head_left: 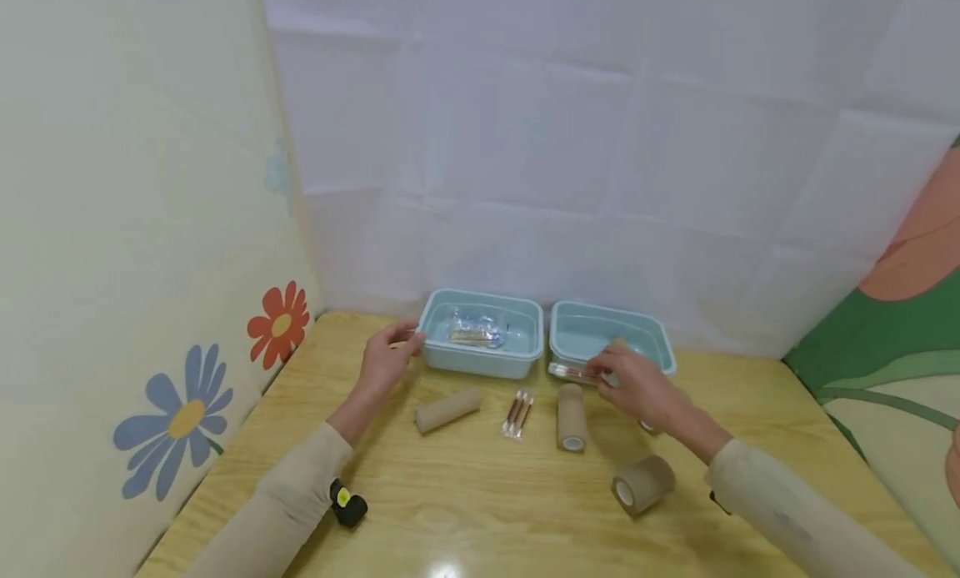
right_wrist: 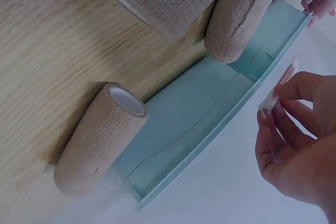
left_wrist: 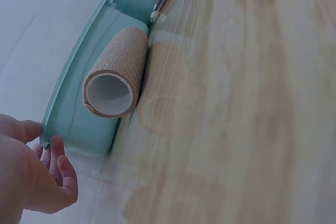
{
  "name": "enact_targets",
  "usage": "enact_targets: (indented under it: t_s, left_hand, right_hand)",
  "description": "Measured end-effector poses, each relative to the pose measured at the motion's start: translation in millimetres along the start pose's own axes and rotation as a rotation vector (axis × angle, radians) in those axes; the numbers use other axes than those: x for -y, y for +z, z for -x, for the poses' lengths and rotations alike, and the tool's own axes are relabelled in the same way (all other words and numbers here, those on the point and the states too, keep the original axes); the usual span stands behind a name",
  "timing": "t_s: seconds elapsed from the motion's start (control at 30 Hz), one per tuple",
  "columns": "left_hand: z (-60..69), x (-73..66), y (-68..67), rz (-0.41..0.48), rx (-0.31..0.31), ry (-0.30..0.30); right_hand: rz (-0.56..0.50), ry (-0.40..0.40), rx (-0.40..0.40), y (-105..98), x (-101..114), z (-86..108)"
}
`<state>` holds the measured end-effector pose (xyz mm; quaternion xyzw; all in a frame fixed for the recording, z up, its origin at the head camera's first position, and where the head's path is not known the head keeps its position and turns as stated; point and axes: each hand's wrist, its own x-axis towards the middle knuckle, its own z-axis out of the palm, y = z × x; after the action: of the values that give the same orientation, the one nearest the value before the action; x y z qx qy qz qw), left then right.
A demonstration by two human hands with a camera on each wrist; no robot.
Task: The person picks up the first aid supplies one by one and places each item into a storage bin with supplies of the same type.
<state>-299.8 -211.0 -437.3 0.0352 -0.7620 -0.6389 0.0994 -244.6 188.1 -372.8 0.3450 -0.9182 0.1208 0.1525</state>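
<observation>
My left hand (head_left: 387,359) pinches the left rim of a light blue plastic bin (head_left: 480,363) between thumb and fingers. Inside that bin lie clear packets of cotton swabs (head_left: 476,334). At the front edge of a second light blue bin (head_left: 607,315), my right hand (head_left: 633,382) holds a clear packet of iodine swabs (right_wrist: 269,103) by its end, with the thumb and fingertips. A similar swab packet (head_left: 517,415) lies on the table between two tan bandage rolls, one on the left (head_left: 447,409) and one in the middle (head_left: 572,428).
Another tan bandage roll (head_left: 648,483) lies nearer on the right, and one more is mostly hidden behind the right hand. The wooden table (head_left: 465,495) meets a white sheet (head_left: 525,144) at the back. Painted walls (head_left: 180,244) stand at both sides.
</observation>
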Motion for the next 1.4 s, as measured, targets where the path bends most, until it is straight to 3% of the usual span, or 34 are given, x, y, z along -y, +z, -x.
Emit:
enact_targets:
  t_s: [0.27, 0.5, 0.87, 1.13, 1.4]
  left_hand:
    - [1.8, -3.0, -1.3, -0.011, -0.005, 0.009]
    - [3.4, -4.3, -1.2, -0.028, 0.004, -0.02]
    - [1.2, 1.2, 0.0, 0.007, 0.0, 0.018]
    - [3.1, -0.1, 1.2, 0.017, -0.009, 0.021]
    - [3.2, 1.2, 2.1, 0.018, -0.012, 0.03]
  right_hand:
    - [-0.024, 0.022, -0.017, 0.3, 3.1, -12.5]
    - [-0.059, 0.032, 0.002, 3.8, 6.7, -20.7]
    - [-0.038, 0.038, 0.009, 8.9, 9.0, -39.7]
    - [-0.043, 0.09, 0.019, 15.2, 11.3, -51.6]
    - [-0.115, 0.091, 0.009, 25.0, 15.8, -63.4]
